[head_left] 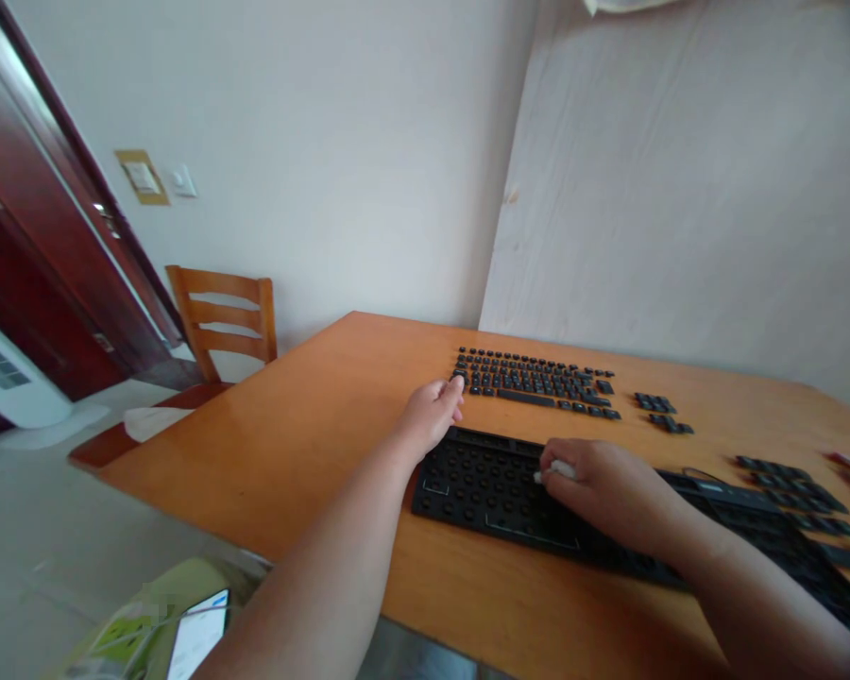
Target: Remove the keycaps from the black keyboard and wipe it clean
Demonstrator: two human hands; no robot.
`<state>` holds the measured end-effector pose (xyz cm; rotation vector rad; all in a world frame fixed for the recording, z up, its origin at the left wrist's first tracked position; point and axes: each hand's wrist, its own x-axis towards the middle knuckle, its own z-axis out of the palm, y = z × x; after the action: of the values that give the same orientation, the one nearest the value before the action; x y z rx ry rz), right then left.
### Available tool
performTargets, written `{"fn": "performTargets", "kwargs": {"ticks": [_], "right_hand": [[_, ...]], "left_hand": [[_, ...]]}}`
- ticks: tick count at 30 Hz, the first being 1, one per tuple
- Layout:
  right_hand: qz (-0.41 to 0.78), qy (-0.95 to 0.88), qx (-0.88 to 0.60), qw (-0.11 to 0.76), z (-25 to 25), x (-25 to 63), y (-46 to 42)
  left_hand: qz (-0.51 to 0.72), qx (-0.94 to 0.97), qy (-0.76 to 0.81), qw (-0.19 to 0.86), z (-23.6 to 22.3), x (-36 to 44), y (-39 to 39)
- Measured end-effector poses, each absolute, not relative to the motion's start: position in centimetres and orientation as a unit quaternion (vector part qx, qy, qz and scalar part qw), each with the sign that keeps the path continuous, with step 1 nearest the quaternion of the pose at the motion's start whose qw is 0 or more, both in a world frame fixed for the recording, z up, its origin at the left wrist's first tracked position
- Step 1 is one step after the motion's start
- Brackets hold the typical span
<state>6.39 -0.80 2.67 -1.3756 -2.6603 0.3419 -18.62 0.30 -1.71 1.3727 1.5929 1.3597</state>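
A black keyboard base [467, 501], stripped of its keycaps and dotted with round bumps, lies on the table in front of me. My right hand [587, 482] is over its middle, closed round a crumpled white tissue [559, 469] that is at the base's surface. My left hand [433, 411] is beside the base's far left corner, its fingers curled together; whether they hold anything is hidden. Just beyond that hand, loose black keycaps [524, 378] lie in rows in keyboard order.
The wooden table [312, 416] also bears small keycap groups [655, 401] and, at right, more keycaps [793, 486] beside another black keyboard piece [786, 548]. A wooden chair [230, 312] stands at the far left. A lit phone [198, 633] is below the near edge.
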Motion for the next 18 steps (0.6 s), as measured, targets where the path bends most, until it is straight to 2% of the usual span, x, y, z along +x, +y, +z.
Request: {"fn": "performTargets", "kwargs": {"ticks": [18], "right_hand": [[0.107, -0.893, -0.435, 0.052, 2.3, 6.7, 0.2]], "left_hand": [[0.529, 0.474, 0.622, 0.329, -2.0, -18.6, 2.0]]}}
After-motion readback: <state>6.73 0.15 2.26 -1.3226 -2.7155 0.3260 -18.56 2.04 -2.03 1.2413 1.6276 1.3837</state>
